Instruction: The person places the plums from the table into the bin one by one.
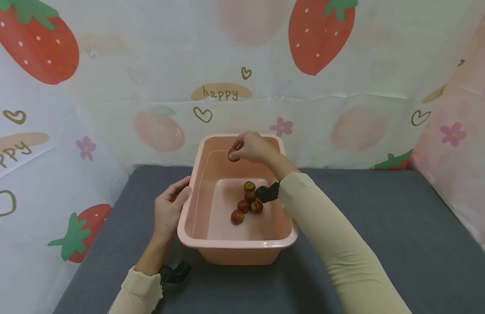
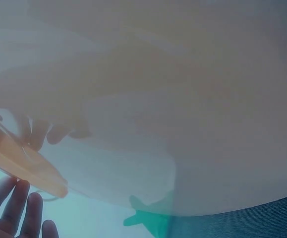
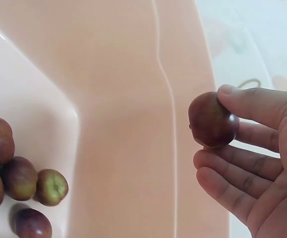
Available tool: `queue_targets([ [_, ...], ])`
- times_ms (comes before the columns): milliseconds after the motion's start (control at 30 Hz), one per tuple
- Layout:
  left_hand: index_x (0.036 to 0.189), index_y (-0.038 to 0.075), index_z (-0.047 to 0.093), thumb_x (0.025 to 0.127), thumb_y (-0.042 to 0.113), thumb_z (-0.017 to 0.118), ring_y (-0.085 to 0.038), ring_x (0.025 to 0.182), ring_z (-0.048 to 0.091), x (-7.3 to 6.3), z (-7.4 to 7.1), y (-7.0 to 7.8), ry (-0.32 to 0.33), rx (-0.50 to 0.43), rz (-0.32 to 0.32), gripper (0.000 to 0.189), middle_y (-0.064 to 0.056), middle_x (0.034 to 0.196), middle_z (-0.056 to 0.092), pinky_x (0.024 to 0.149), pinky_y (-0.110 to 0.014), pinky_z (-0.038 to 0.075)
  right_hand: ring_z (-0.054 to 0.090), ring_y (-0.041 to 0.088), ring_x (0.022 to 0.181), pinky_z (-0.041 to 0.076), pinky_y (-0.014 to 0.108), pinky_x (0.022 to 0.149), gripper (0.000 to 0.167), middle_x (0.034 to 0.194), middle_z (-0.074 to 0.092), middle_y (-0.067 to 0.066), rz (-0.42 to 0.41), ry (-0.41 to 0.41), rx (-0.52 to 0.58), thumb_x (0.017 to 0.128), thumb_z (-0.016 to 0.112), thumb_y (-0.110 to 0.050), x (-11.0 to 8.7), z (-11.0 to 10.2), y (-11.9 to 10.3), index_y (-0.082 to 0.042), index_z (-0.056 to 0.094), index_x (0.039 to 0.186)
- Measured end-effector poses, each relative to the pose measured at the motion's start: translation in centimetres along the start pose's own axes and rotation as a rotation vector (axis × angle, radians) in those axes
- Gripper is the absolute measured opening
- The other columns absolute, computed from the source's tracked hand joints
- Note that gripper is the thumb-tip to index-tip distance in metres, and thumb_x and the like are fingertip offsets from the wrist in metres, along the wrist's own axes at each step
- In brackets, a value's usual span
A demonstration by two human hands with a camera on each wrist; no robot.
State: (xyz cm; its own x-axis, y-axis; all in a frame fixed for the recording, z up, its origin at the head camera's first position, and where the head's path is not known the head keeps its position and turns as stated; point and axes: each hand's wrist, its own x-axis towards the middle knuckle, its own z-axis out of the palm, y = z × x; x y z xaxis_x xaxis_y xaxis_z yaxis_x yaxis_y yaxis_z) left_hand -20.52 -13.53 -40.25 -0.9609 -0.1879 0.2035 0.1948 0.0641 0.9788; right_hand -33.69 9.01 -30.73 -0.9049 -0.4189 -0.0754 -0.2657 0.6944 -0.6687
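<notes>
A pink plastic basin (image 1: pixel 238 255) stands in the middle of the table. Small reddish-brown fruits that look like jujubes, such as this jujube (image 1: pixel 237 216), lie on its floor, several in a loose cluster. Above the far part of the basin, my right hand (image 1: pixel 253 147) pinches one jujube (image 3: pixel 211 119) between thumb and fingers; the right wrist view shows it held near the rim. My left hand (image 1: pixel 169 213) rests against the outside of the basin's left rim. In the left wrist view its fingers (image 2: pixel 31 213) are fairly straight, touching below the rim.
Dark grey cloth (image 1: pixel 384 226) covers the table around the basin. A white curtain (image 1: pixel 160 65) printed with strawberries and hearts hangs close behind the basin and along both sides. Dark wrist cameras sit on both wrists.
</notes>
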Motion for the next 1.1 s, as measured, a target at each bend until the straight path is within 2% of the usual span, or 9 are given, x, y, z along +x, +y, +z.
queue_targets([
  [100, 0.13, 0.008, 0.063, 0.095, 0.022, 0.064, -0.003, 0.09, 0.069, 0.0, 0.0, -0.1, -0.002, 0.006, 0.002, 0.037, 0.015, 0.104, 0.068, 0.077, -0.019, 0.058, 0.06, 0.021, 0.09, 0.05, 0.031, 0.083, 0.017, 0.094, 0.073, 0.006, 0.014, -0.013, -0.002, 0.089, 0.072, -0.022, 0.1, 0.5, 0.0, -0.009, 0.073, 0.1],
  [367, 0.129, 0.006, 0.063, 0.095, 0.019, 0.064, -0.003, 0.09, 0.069, 0.0, 0.1, -0.1, 0.005, -0.002, 0.016, 0.037, 0.016, 0.103, 0.068, 0.076, -0.018, 0.058, 0.057, 0.019, 0.084, 0.047, 0.028, 0.074, 0.018, 0.091, 0.072, 0.006, -0.002, 0.003, -0.071, 0.087, 0.074, -0.023, 0.2, 1.1, 0.2, -0.008, 0.073, 0.096],
  [800, 0.129, 0.007, 0.063, 0.095, 0.02, 0.064, -0.003, 0.09, 0.069, 0.1, 0.2, -0.3, 0.001, 0.001, 0.024, 0.037, 0.014, 0.105, 0.068, 0.076, -0.019, 0.058, 0.052, 0.016, 0.072, 0.041, 0.023, 0.062, 0.01, 0.076, 0.067, 0.002, -0.025, -0.052, -0.208, 0.083, 0.076, -0.017, 0.4, 2.0, 0.9, -0.007, 0.073, 0.083],
  [967, 0.129, 0.005, 0.063, 0.095, 0.019, 0.064, -0.003, 0.09, 0.069, 0.1, 0.2, -0.3, 0.0, -0.012, 0.021, 0.037, 0.016, 0.103, 0.068, 0.076, -0.018, 0.058, 0.052, 0.015, 0.072, 0.042, 0.023, 0.062, 0.011, 0.076, 0.067, 0.001, -0.014, -0.072, -0.252, 0.083, 0.076, -0.019, 0.5, 2.4, 1.1, -0.009, 0.073, 0.081],
  [1100, 0.129, 0.004, 0.063, 0.095, 0.018, 0.064, -0.002, 0.089, 0.068, 0.2, 0.1, -0.2, 0.005, -0.023, 0.015, 0.037, 0.017, 0.101, 0.069, 0.076, -0.018, 0.058, 0.055, 0.015, 0.075, 0.046, 0.023, 0.068, 0.01, 0.077, 0.071, 0.001, -0.009, -0.106, -0.275, 0.085, 0.075, -0.02, 0.6, 2.5, 1.3, -0.01, 0.074, 0.082],
])
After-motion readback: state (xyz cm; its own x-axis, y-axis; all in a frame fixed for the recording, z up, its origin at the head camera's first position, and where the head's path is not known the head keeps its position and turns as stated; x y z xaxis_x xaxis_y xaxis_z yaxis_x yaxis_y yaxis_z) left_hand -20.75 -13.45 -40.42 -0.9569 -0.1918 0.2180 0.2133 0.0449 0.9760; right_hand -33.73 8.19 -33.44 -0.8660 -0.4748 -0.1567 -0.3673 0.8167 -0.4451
